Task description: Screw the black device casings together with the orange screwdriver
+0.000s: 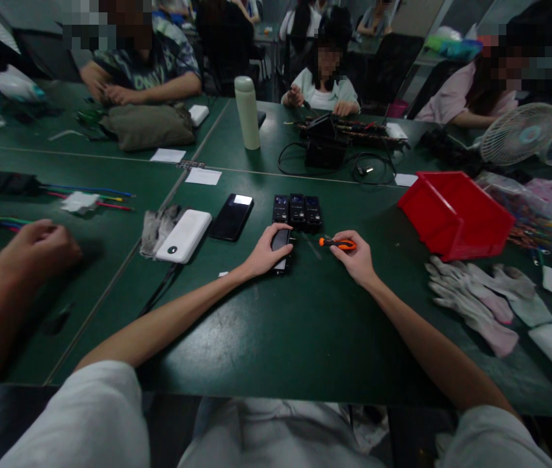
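Note:
My left hand (pixel 269 251) is closed round a small black rectangular device (pixel 281 241) and holds it on the green table (pixel 276 338). Fingers cover part of the device, so its kind is unclear. To its right, my right hand (pixel 357 258) grips a screwdriver (pixel 344 244) with an orange and black handle, held sideways and apart from the device. Just beyond my hands stand several similar black box-shaped units (pixel 298 210) in a tight row. A black phone (pixel 232 217) lies to the left, beside a white power bank (pixel 184 236).
A red bin (pixel 456 214) and grey work gloves (pixel 487 296) lie to the right. A pale green bottle (pixel 247 112) stands farther back, left of a black cabled device (pixel 325 146). At the left, a co-worker's fist (pixel 36 253) rests over the table. Other people sit opposite.

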Motion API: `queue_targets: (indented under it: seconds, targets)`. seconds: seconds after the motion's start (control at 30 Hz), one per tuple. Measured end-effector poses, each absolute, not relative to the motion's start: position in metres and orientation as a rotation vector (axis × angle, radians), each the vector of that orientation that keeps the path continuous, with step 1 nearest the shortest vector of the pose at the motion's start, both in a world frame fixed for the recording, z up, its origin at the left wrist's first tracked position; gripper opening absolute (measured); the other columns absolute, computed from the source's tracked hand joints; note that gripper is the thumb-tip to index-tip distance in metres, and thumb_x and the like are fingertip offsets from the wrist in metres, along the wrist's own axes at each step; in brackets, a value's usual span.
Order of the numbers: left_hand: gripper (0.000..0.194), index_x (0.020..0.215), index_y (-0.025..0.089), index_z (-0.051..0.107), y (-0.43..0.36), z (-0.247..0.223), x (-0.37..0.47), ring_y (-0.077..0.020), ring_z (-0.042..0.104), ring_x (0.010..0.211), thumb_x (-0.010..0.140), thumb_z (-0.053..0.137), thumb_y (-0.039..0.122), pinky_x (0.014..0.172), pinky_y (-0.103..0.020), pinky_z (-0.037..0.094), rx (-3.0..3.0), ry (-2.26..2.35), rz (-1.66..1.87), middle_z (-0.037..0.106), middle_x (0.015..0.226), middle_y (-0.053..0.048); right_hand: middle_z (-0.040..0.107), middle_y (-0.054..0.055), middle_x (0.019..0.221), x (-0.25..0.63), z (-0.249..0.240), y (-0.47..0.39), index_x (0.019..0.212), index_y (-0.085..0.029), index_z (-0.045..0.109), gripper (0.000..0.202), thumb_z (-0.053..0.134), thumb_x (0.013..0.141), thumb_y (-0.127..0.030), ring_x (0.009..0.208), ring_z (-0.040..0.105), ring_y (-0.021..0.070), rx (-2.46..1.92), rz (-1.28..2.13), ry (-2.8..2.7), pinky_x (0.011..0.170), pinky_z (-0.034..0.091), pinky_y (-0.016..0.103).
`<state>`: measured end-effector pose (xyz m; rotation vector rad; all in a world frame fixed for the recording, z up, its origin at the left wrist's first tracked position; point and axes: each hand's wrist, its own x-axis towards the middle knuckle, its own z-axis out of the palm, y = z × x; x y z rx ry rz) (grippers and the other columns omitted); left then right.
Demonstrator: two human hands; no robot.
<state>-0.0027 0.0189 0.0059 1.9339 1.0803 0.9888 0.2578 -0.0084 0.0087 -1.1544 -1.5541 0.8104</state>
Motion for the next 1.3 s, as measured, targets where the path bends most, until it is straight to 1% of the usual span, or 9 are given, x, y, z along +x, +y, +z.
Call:
queue_targets:
  seconds: [0.07,0.23,0.5,0.77,0.87,1.0,1.17,1.23,1.3]
  targets:
    - [0.042,0.123,0.023,0.050,0.0190,0.0056,-0.0027,-0.0236,0.052,0.114,0.084,0.057,0.037,0.104,-0.041,0.039,1.930,1.083,0.992,0.054,0.122,-0.006,0.060,0.004,0.098,0.2580,0.0069,-0.0080,0.094,-0.022,0.059,0.020,0.068,0.079,-0.032,0.089,0.060,0.0196,-1.169,0.822,-1.553,0.080,0.052,0.037]
    - [0.046,0.125,0.024,0.050,0.0190,0.0053,-0.0030,-0.0239,0.051,0.115,0.083,0.058,0.040,0.104,-0.042,0.038,1.936,1.087,0.985,0.054,0.124,-0.006,0.058,0.002,0.092,0.2571,0.0043,-0.0075,0.100,-0.021,0.057,0.026,0.066,0.082,-0.038,0.066,0.058,0.0134,-1.228,0.937,-1.522,0.059,0.049,0.029]
    - [0.046,0.127,0.026,0.051,0.0189,0.0060,-0.0033,-0.0242,0.052,0.115,0.084,0.058,0.040,0.105,-0.043,0.037,1.955,1.082,0.987,0.054,0.126,-0.005,0.057,0.002,0.094,0.2587,0.0090,-0.0093,0.098,-0.020,0.057,0.028,0.069,0.079,-0.037,0.066,0.059,0.0128,-1.215,0.931,-1.560,0.061,0.051,0.030]
    - [0.044,0.125,0.024,0.051,0.0194,0.0044,-0.0032,-0.0229,0.052,0.114,0.084,0.058,0.038,0.104,-0.040,0.038,1.963,1.091,0.995,0.055,0.124,-0.005,0.059,-0.002,0.066,0.2560,0.0062,-0.0091,0.091,-0.018,0.057,0.023,0.064,0.085,-0.039,0.048,0.054,0.0102,-1.160,1.041,-1.490,0.048,0.043,0.024]
    - [0.044,0.124,0.024,0.051,0.0195,0.0040,-0.0030,-0.0226,0.052,0.114,0.083,0.058,0.037,0.103,-0.039,0.039,1.964,1.095,0.997,0.055,0.124,-0.005,0.060,-0.002,0.061,0.2549,0.0046,-0.0084,0.087,-0.018,0.057,0.024,0.062,0.086,-0.041,0.043,0.052,0.0099,-1.166,1.080,-1.461,0.044,0.040,0.023]
    - [0.043,0.124,0.023,0.052,0.0188,0.0058,-0.0027,-0.0234,0.052,0.114,0.083,0.058,0.037,0.104,-0.040,0.039,1.952,1.085,1.000,0.055,0.124,-0.005,0.061,-0.001,0.064,0.2555,0.0038,-0.0075,0.092,-0.018,0.057,0.022,0.061,0.086,-0.039,0.048,0.055,0.0109,-1.172,1.078,-1.479,0.049,0.044,0.025]
    - [0.042,0.123,0.023,0.052,0.0185,0.0071,-0.0025,-0.0232,0.051,0.116,0.083,0.058,0.035,0.105,-0.041,0.037,1.932,1.072,1.013,0.055,0.124,-0.006,0.063,0.002,0.090,0.2586,0.0048,-0.0075,0.099,-0.020,0.058,0.029,0.072,0.076,-0.030,0.067,0.062,0.0130,-1.199,0.911,-1.563,0.065,0.050,0.029]
    - [0.042,0.123,0.023,0.052,0.0187,0.0068,-0.0026,-0.0233,0.052,0.115,0.083,0.058,0.035,0.105,-0.041,0.037,1.930,1.073,1.010,0.055,0.124,-0.006,0.062,0.002,0.090,0.2596,0.0054,-0.0078,0.096,-0.019,0.058,0.027,0.072,0.076,-0.030,0.068,0.062,0.0136,-1.211,0.880,-1.565,0.066,0.050,0.029]
    - [0.042,0.123,0.023,0.052,0.0190,0.0063,-0.0028,-0.0235,0.052,0.114,0.083,0.058,0.036,0.104,-0.042,0.038,1.933,1.075,1.004,0.055,0.123,-0.006,0.062,0.001,0.083,0.2598,0.0066,-0.0084,0.094,-0.019,0.058,0.025,0.071,0.077,-0.032,0.065,0.061,0.0137,-1.216,0.905,-1.545,0.064,0.049,0.029]
